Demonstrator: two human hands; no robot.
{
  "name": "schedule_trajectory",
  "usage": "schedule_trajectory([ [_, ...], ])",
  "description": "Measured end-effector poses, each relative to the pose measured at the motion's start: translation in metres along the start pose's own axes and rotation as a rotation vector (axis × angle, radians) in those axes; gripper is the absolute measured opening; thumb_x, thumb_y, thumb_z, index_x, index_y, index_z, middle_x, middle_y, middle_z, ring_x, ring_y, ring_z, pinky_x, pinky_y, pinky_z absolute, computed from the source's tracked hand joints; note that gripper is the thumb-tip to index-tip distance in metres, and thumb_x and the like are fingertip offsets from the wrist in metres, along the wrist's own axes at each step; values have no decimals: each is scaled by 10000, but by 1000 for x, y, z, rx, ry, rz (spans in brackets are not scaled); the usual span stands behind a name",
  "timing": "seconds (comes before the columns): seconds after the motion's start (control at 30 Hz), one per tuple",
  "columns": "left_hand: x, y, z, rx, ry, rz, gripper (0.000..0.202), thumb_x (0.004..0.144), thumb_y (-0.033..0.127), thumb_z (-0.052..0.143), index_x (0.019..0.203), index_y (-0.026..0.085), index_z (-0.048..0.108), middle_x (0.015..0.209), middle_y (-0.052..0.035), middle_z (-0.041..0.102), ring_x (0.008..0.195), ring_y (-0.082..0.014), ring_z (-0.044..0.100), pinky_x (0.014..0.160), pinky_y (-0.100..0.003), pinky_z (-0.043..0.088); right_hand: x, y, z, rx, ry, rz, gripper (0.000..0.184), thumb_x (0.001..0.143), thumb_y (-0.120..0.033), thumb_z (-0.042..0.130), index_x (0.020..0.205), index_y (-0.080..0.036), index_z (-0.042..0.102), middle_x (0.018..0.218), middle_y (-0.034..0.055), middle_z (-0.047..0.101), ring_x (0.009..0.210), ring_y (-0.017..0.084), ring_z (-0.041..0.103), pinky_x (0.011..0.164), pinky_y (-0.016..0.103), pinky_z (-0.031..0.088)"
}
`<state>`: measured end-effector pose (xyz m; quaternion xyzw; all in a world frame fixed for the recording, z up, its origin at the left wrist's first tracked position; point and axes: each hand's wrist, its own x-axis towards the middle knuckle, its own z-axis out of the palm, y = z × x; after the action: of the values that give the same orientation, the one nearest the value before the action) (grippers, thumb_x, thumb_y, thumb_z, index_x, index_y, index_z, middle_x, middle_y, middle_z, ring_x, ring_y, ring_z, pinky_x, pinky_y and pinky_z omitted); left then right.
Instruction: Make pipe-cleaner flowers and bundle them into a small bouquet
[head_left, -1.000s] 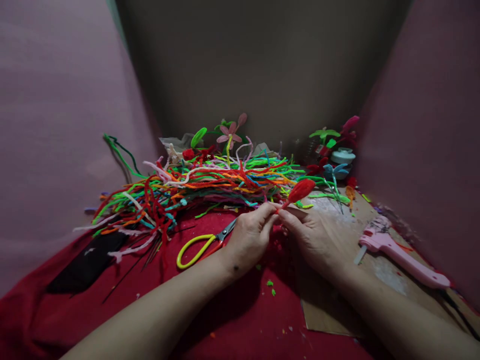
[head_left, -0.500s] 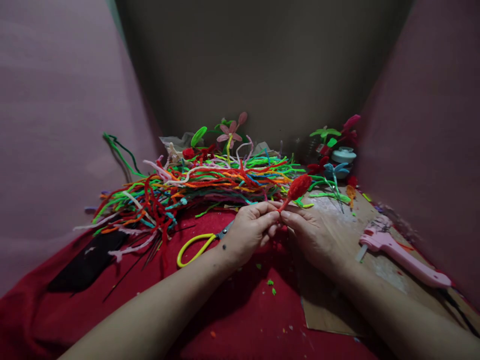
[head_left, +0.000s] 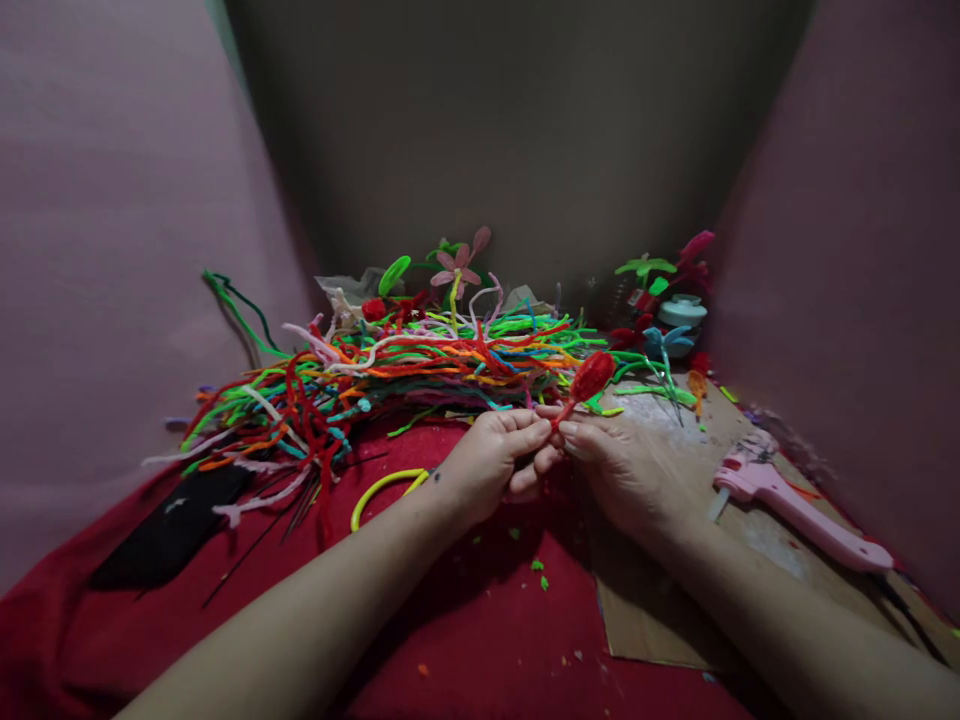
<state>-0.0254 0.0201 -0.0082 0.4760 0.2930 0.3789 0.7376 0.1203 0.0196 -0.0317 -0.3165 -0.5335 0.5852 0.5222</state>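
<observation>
A red pipe-cleaner flower bud (head_left: 592, 377) points up and to the right between my two hands. My left hand (head_left: 504, 455) pinches the lower end of its stem between thumb and fingers. Right beside it, my right hand (head_left: 611, 460) also pinches the stem, the thumb tips almost meeting. The stem's very end is hidden by the fingers. Under my left forearm lie scissors with a yellow handle (head_left: 371, 490); their blades are covered by the arm. Behind the hands spreads a pile of many-coloured pipe cleaners (head_left: 450, 355).
A pink glue gun (head_left: 799, 505) rests on a cardboard sheet (head_left: 652, 625) at right. Back right stand a pale blue jar (head_left: 681, 312) and pipe-cleaner flowers. A black flat item (head_left: 172, 530) lies at left on the red cloth (head_left: 465, 640). A pink flower (head_left: 457, 268) rises behind the pile.
The red bud has turned slightly in my fingers and dipped a little. My left hand has shifted, its wrist covering more of the scissors. The view has moved slightly.
</observation>
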Motion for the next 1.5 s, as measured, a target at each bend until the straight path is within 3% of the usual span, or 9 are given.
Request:
schedule_trajectory([
  [0.1,0,-1,2,193,112,84,231,809,327,555,910,119,569,541,43,517,329,-20,373,324,-130,241,-1,0,1,16,12,6,217,758,-352,577,820,-184,700,691,32,676,804,203,599,792,355,442],
  [0.3,1,-5,2,246,122,80,240,811,363,521,843,128,555,567,38,541,311,-26,377,312,-151,280,-1,0,0,-49,27,-17,224,756,-377,590,760,-176,690,674,26,660,784,192,596,797,351,439],
  [0.43,1,-8,4,456,215,170,217,851,350,454,853,152,541,589,36,556,344,-45,427,343,-165,323,-1,-2,1,-80,86,-19,217,749,-357,587,748,-172,700,737,39,672,823,196,585,778,335,443],
  [0.63,-3,-17,2,1124,342,538,189,839,239,509,1018,179,529,982,-48,675,802,-147,642,693,-242,470,-3,-10,8,-144,127,-25,195,742,-281,557,764,-176,720,842,42,678,786,175,569,714,291,444],
  [0.73,-5,-20,1,1348,404,567,242,869,234,464,1107,197,481,973,-38,686,775,-158,662,637,-239,461,-4,-17,10,-202,140,-19,206,739,-278,546,706,-164,714,801,39,664,721,157,551,668,273,433],
  [0.87,-6,-22,1,1471,418,563,218,912,248,375,1097,209,485,884,-35,698,675,-151,664,556,-225,427,-5,-23,11,-319,123,16,218,734,-280,540,654,-153,698,723,30,622,669,141,516,644,262,416],
  [1.1,-3,-15,0,1175,378,442,156,880,216,413,955,200,550,800,-20,660,672,-130,603,604,-217,406,-3,-17,7,-310,57,-17,255,750,-354,525,646,-184,686,648,17,589,633,144,490,629,272,417],
  [1.27,2,-10,2,782,326,310,150,835,219,448,720,165,528,566,48,475,487,-66,411,496,-182,334,-1,-17,8,-352,105,-55,213,738,-312,549,662,-194,709,698,30,656,713,166,555,709,290,437],
  [1.5,0,-2,6,159,157,-31,155,812,293,521,881,156,539,507,84,396,334,-13,229,346,-129,170,0,-4,-1,-234,54,4,238,766,-331,572,841,-173,733,777,35,688,654,134,547,623,264,426],
])
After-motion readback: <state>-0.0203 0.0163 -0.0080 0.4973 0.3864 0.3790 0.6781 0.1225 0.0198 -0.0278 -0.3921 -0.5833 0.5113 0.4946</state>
